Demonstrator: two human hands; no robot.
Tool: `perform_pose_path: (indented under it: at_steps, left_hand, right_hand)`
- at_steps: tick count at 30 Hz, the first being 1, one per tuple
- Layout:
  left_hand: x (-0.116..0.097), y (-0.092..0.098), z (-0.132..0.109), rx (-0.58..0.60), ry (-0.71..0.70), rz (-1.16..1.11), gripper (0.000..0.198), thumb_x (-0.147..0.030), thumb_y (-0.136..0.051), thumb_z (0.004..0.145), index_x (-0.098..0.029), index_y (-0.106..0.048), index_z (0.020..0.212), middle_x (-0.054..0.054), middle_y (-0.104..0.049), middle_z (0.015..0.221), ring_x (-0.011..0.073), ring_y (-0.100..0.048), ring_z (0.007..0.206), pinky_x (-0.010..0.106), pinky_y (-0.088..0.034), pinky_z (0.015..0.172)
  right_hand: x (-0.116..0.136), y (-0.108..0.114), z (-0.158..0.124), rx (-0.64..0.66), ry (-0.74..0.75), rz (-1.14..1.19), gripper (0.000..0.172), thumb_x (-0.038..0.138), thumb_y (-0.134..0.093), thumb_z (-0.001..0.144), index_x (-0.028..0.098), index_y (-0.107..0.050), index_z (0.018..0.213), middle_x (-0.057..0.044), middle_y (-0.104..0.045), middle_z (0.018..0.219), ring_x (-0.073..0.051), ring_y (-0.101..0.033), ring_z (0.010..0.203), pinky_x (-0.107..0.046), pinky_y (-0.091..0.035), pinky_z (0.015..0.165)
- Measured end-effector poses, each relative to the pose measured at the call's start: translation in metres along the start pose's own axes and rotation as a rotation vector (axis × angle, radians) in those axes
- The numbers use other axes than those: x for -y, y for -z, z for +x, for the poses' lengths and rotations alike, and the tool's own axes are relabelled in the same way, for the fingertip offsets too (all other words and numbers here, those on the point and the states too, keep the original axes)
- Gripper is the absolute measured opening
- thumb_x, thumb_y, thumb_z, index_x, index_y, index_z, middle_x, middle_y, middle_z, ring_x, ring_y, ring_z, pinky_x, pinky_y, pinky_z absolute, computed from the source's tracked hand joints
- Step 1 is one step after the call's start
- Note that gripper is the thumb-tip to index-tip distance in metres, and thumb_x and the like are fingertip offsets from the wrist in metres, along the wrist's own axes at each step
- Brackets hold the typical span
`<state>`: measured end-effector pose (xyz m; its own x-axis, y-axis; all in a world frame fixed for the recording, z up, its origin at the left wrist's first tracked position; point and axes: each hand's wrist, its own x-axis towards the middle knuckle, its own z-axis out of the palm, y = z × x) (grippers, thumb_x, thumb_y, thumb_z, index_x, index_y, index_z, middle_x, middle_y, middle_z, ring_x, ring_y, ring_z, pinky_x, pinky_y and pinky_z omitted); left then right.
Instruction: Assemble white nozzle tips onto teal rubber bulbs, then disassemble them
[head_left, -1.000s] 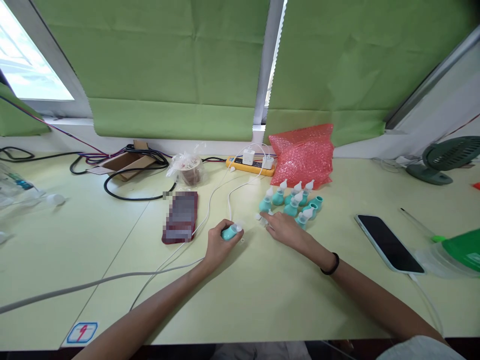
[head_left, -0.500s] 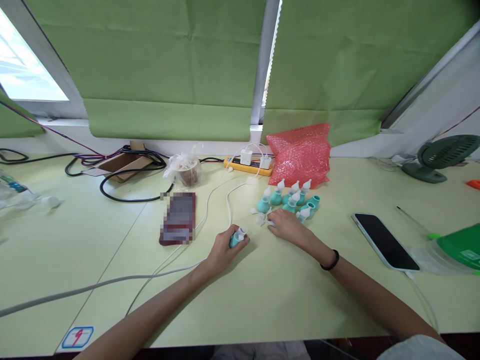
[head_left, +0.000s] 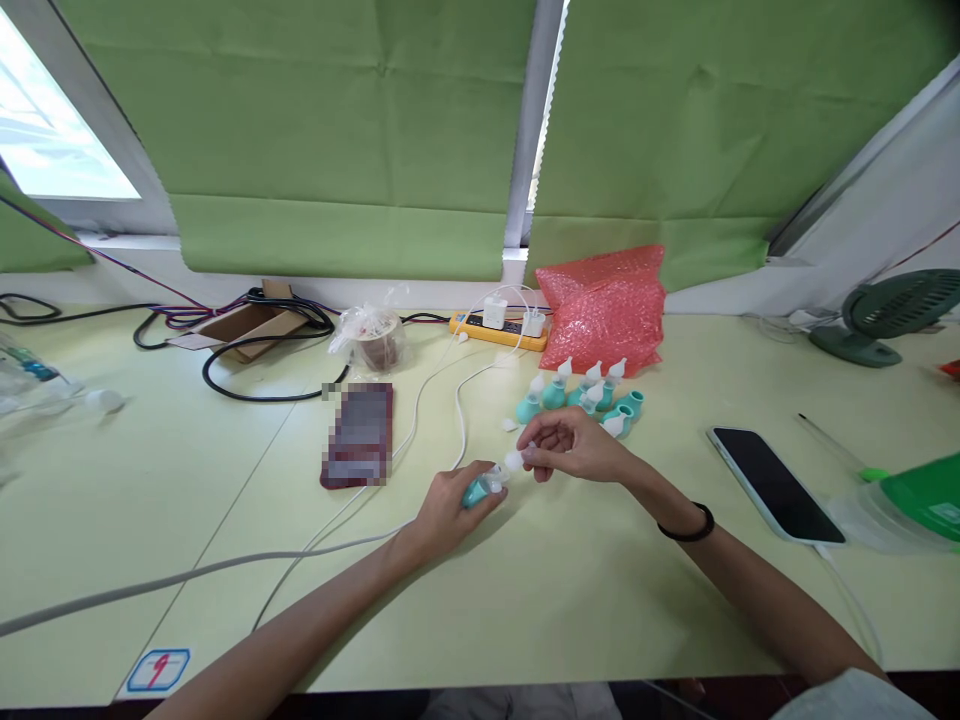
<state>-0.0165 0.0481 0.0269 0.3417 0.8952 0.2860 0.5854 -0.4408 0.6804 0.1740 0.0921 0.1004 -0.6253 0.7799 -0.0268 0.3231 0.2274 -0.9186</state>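
Note:
My left hand [head_left: 444, 510] is closed around a small teal bulb [head_left: 476, 491] with a clear neck, held just above the pale green table [head_left: 525, 590]. Right beside it, my right hand [head_left: 574, 447] pinches a small white translucent tip [head_left: 514, 460] and holds it close to the bulb's neck. Behind my right hand stands a cluster of several teal bulbs with white tips [head_left: 592, 395]. One loose white tip [head_left: 509, 425] lies on the table beside the cluster.
A red bubble-wrap bag [head_left: 604, 305] leans behind the cluster. A yellow power strip [head_left: 499, 330] with chargers, white cables [head_left: 420, 420], a dark red booklet [head_left: 360, 435], a bagged cup [head_left: 373, 340], a phone [head_left: 772, 485], a green lid [head_left: 926, 495] and a fan [head_left: 877, 320] lie around.
My right hand picked a white tip off the table by the cluster and brought it left to the bulb. My left hand tilted the bulb's neck toward it.

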Motion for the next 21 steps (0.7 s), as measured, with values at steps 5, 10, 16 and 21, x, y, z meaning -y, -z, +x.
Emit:
perform_pose_path:
  at_steps: [5,10,16,21]
  left_hand:
    - [0.001,-0.002,0.001,-0.060,0.036,0.021,0.021,-0.032,-0.049,0.076,-0.018,-0.056,0.091,0.000,-0.063,0.071,0.0106,-0.054,0.059,0.019,-0.039,0.056]
    - [0.006,-0.005,0.004,-0.161,0.115,0.112,0.020,-0.026,-0.052,0.070,-0.018,-0.057,0.088,0.002,-0.065,0.071,0.0132,-0.057,0.060,0.021,-0.041,0.058]
    - [0.010,-0.007,0.005,-0.149,0.115,0.139,0.019,-0.024,-0.052,0.070,-0.019,-0.058,0.087,0.002,-0.065,0.072,0.0136,-0.058,0.061,0.021,-0.041,0.058]
    - [0.010,-0.006,0.006,-0.146,0.119,0.155,0.016,-0.022,-0.052,0.070,-0.018,-0.058,0.084,0.002,-0.065,0.070,0.0138,-0.058,0.060,0.021,-0.041,0.055]
  right_hand:
    - [-0.009,-0.002,0.004,0.024,-0.001,-0.010,0.024,0.036,-0.056,0.070,0.013,-0.054,0.075,-0.003,-0.060,0.063,-0.010,-0.058,0.052,-0.022,-0.049,0.052]
    - [-0.037,-0.003,0.016,-0.038,-0.038,-0.224,0.010,0.023,-0.051,0.069,0.013,-0.054,0.070,-0.001,-0.058,0.056,-0.010,-0.057,0.050,-0.020,-0.045,0.048]
    - [-0.053,-0.002,0.023,0.002,-0.035,-0.390,0.006,0.014,-0.048,0.064,0.013,-0.053,0.068,-0.001,-0.059,0.058,-0.010,-0.055,0.053,-0.019,-0.041,0.051]
    - [-0.049,0.003,0.019,0.035,0.028,-0.561,0.009,0.010,-0.048,0.062,0.014,-0.054,0.068,-0.002,-0.060,0.065,-0.010,-0.053,0.057,-0.019,-0.039,0.053]
